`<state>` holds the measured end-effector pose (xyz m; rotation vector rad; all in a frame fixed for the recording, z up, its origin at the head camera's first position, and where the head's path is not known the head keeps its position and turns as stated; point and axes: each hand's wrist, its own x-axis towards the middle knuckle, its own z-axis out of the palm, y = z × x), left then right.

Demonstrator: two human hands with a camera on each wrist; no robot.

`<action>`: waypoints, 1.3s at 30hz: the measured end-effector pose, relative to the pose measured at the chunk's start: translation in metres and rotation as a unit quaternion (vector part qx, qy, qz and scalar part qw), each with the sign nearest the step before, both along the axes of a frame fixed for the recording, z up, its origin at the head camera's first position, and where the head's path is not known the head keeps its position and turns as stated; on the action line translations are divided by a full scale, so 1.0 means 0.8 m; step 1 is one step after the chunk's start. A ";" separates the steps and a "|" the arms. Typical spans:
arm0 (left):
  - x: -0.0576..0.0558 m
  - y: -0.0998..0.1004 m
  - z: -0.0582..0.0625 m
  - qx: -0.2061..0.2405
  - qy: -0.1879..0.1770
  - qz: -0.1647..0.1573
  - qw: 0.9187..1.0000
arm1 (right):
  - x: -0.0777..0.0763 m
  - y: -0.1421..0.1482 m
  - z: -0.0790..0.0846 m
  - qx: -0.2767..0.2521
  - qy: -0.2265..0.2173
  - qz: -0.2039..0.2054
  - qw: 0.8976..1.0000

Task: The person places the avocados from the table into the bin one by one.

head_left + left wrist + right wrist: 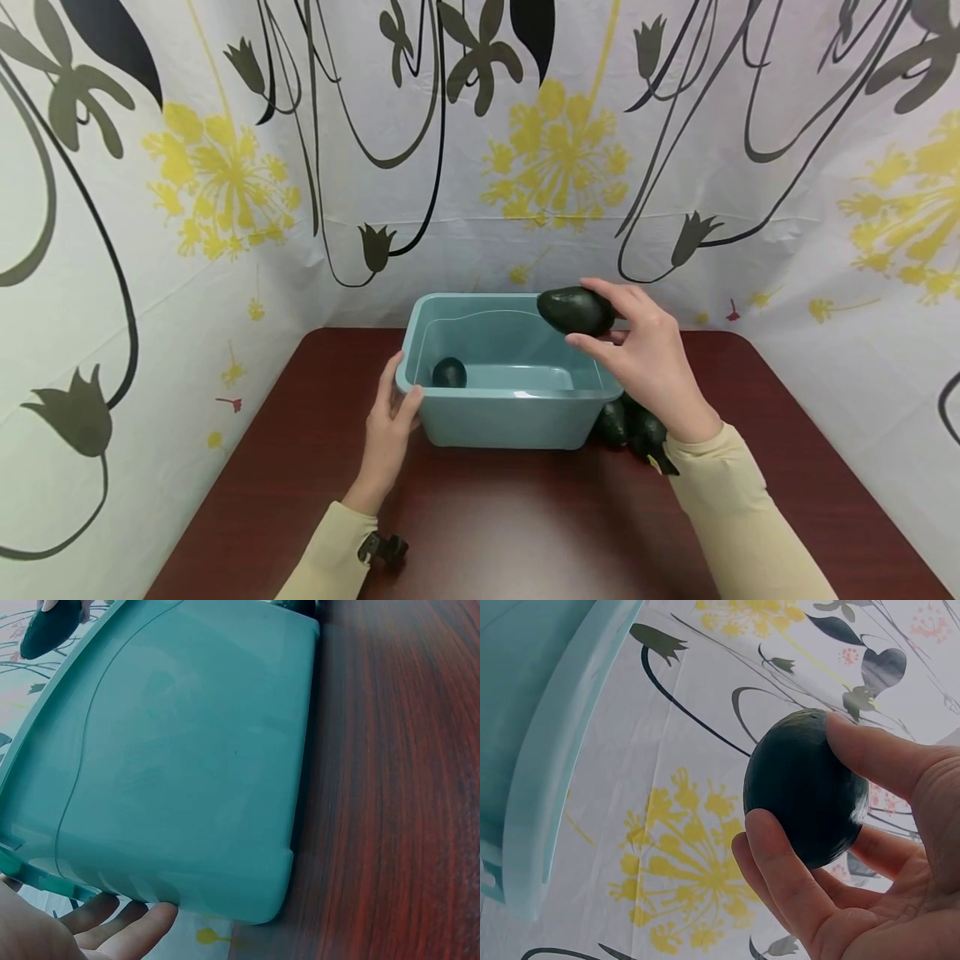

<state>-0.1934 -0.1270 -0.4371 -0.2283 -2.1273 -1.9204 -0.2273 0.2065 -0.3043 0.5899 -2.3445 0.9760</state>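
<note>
The left hand [385, 437] grips a pale-blue rectangular plastic bin [502, 422] at nine o'clock, the right hand [651, 358] a dark-green oval avocado [573, 311] at two.

We noted a reddish-brown tabletop [262, 475] with dark, streaked wood grain and a pale sheen on its near part. On it we recorded a blue-green bin [506, 422] standing upright and, just beside its right end, dark green avocados [613, 425], partly hidden, count uncertain.
</note>
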 end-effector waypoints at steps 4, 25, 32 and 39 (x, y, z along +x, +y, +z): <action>0.001 0.000 0.001 -0.007 0.002 0.003 1.000 | -0.001 -0.003 -0.002 -0.001 -0.003 0.005 1.000; 0.000 0.001 -0.003 0.008 -0.003 0.003 1.000 | -0.004 -0.008 -0.009 0.029 -0.004 0.008 1.000; 0.000 0.000 -0.003 0.007 -0.010 0.001 1.000 | -0.002 -0.009 -0.010 -0.015 -0.054 0.038 0.998; 0.000 -0.001 0.000 0.001 -0.015 0.005 1.000 | 0.002 -0.007 -0.011 -0.007 -0.043 0.027 0.999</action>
